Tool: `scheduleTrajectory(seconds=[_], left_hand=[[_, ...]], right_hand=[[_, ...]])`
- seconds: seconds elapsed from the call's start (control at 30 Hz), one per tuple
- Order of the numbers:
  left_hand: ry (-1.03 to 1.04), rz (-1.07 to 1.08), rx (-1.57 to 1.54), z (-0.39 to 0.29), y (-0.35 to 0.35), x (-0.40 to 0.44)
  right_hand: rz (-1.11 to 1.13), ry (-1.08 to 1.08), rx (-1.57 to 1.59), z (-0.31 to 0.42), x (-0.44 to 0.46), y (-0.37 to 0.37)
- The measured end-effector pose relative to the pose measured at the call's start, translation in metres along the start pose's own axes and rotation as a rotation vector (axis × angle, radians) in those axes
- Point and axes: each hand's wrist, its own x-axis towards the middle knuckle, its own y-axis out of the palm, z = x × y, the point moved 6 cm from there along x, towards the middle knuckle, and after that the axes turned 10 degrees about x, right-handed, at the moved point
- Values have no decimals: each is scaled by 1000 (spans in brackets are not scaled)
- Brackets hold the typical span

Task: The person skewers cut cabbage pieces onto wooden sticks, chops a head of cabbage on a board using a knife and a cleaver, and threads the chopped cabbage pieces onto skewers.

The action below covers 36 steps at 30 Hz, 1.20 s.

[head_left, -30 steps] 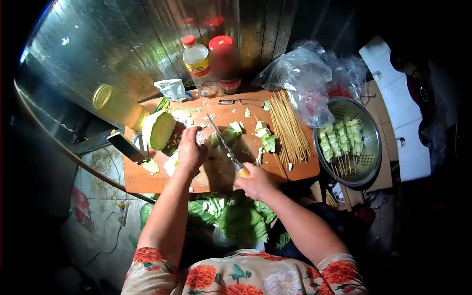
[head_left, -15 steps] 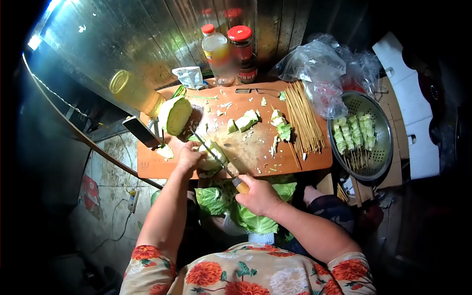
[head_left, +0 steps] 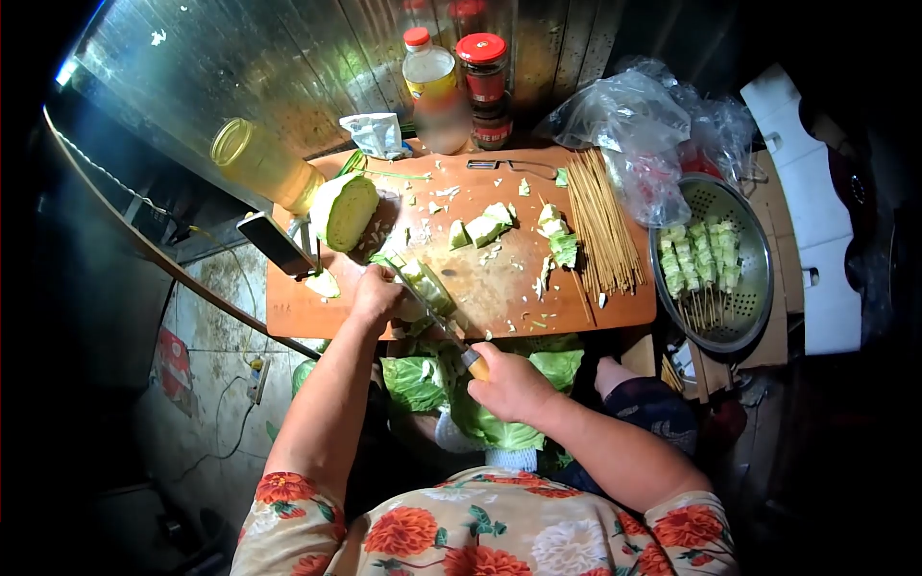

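My right hand [head_left: 509, 382] is wrapped round the wooden handle of a knife [head_left: 445, 326], its blade slanting up and left across a piece of cabbage [head_left: 419, 288]. Holding that piece from its left side is my left hand [head_left: 377, 296], fingers bent against it at the front of the wooden cutting board [head_left: 317, 305]. Cut cabbage chunks [head_left: 488, 227] lie mid-board, and a cabbage half [head_left: 346, 213] rests at the back left. More cabbage pieces [head_left: 555, 230] sit beside a pile of bamboo skewers [head_left: 600, 226]. The blade's lower edge is partly hidden in the cabbage.
A metal colander [head_left: 757, 309] at the right holds skewered cabbage [head_left: 699, 257]. Plastic bags [head_left: 624, 115] lie behind it. A yellow jar [head_left: 264, 168] and a phone [head_left: 273, 242] stand at the left; bottles [head_left: 428, 72] at the back. Large cabbage leaves [head_left: 495, 418] are below the board.
The view has shifted slightly. The knife blade now lies lower along the cabbage piece, and my left hand has closed in tighter on it.
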Motion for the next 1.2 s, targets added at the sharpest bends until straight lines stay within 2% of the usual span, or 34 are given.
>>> scheduleTrajectory(seconds=[0.1, 0.2, 0.37, 0.43, 0.67, 0.8, 0.87, 0.93, 1.03, 1.07, 1.17, 1.2], left_hand=[[-26, -40, 129, -4, -2, -2], [-31, -54, 177, -12, -3, -6], [-55, 2, 162, -6, -1, -2], [-31, 4, 192, -11, -2, -6], [0, 4, 107, -6, -18, -13], [12, -16, 223, -20, -31, -22], [159, -157, 459, -39, -37, -29], [286, -181, 397, -57, -30, -38], [892, -231, 646, -87, -5, -51], [930, -217, 735, -88, 5, -51], [971, -127, 843, -88, 19, -45], [816, -35, 828, -90, 17, -44]], right_hand=[[107, 133, 23, 3, 11, -3], [127, 154, 55, -4, 21, 2], [97, 163, 30, -10, 46, 18], [0, 68, 51, -20, 61, 24], [-34, 85, 6, -11, 49, 25], [-73, 48, 65, -11, 45, 13], [-76, -4, 75, -9, 43, 9], [-120, -32, 124, -1, 33, 0], [-159, -44, 265, 0, 24, -12], [-157, -33, 358, -1, 22, -16], [-199, -79, 359, 5, 9, -35], [-209, -95, 373, 4, 6, -39]])
